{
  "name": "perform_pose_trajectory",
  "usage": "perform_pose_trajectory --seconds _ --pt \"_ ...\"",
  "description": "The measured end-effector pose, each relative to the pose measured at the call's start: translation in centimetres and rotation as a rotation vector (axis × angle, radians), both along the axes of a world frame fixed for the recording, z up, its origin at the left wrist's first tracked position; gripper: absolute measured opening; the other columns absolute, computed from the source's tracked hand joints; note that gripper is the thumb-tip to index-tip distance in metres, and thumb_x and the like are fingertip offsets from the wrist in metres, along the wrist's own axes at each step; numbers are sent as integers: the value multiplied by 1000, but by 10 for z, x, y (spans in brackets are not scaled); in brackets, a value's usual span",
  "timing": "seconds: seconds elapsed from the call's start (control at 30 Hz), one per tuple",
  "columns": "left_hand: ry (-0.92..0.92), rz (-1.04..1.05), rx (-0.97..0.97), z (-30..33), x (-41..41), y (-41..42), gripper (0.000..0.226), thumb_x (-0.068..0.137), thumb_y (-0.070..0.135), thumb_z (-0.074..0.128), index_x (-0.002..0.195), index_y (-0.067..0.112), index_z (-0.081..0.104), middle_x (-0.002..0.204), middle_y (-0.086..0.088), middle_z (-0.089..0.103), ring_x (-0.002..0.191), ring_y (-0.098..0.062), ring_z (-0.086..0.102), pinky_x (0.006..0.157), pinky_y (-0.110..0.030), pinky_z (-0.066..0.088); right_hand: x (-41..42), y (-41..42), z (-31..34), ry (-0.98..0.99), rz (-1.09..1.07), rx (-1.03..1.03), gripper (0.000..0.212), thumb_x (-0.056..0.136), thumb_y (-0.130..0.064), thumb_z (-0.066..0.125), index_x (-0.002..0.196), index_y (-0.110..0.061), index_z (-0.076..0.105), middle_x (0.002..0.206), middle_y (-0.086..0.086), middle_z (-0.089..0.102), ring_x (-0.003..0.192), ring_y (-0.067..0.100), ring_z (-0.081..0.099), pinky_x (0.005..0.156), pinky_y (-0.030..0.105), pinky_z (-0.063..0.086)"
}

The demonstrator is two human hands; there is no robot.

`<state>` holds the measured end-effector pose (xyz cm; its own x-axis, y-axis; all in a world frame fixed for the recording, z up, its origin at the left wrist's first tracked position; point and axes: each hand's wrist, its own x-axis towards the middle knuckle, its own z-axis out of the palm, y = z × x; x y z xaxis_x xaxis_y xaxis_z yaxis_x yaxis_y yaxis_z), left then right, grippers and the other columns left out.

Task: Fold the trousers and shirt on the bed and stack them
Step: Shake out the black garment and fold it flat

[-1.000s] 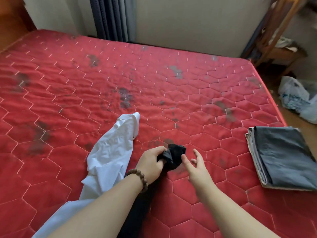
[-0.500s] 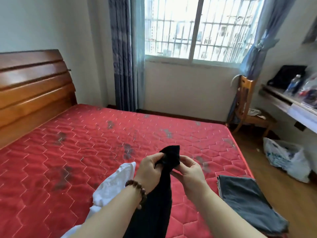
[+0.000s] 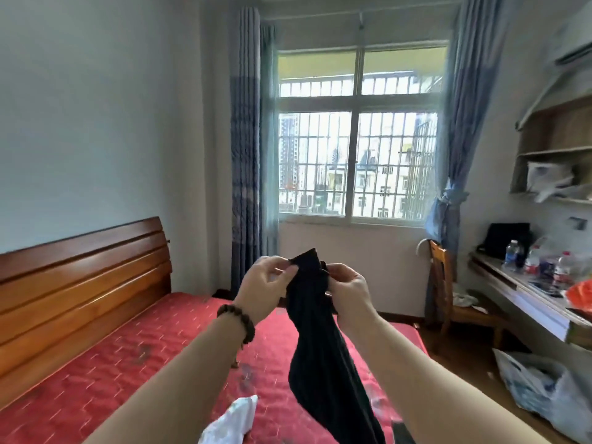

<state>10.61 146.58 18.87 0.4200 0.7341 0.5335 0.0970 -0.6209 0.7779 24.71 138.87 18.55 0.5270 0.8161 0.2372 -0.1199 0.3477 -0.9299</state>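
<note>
The black trousers point(image 3: 320, 347) hang in the air in front of me, twisted into a long bunch above the red quilted bed point(image 3: 105, 382). My left hand point(image 3: 262, 290) pinches their top edge on the left side, a bead bracelet on its wrist. On the right side of that top edge my right hand point(image 3: 347, 293) grips the cloth. A corner of the white shirt point(image 3: 230, 421) lies crumpled on the bed at the bottom, below my left forearm. The lower end of the trousers runs out of view.
A wooden headboard point(image 3: 80, 283) stands at the left. To the right are a wooden chair point(image 3: 448, 293), a desk point(image 3: 525, 302) with bottles, and a plastic bag point(image 3: 544, 386) on the floor. A barred window point(image 3: 355, 161) with blue curtains fills the far wall.
Both hands have lifted the black trousers high off the bed, and my right hand has taken hold of them. My view has tilted up, so the folded grey cloth is mostly out of sight.
</note>
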Motion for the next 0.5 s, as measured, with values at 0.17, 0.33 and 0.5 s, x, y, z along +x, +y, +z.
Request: perform_pose_trajectory --seconds 0.17,0.33,0.5 --pt "152 -177 -198 27 -13 -2 67 82 33 73 138 27 37 130 10 47 122 -10 46 100 -28 41 -1 -19 45 -39 28 46 22 83 6 64 75 -13 72 79 9 71 68 25 67 55 32 54" --pt "-28 -363 -362 38 -2 -13 18 84 18 71 101 15 67 99 -3 74 93 -19 71 74 -29 58 -2 -26 62 -140 21 3 27 81 16 53 81 -7 68 77 6 69 66 18 65 54 26 53" --pt "-133 -351 -294 58 -6 -10 10 92 13 61 96 11 70 95 -5 74 89 -20 70 80 -33 57 -1 -24 62 -164 -55 -11 28 80 15 56 73 -9 67 68 6 67 58 16 62 52 26 51"
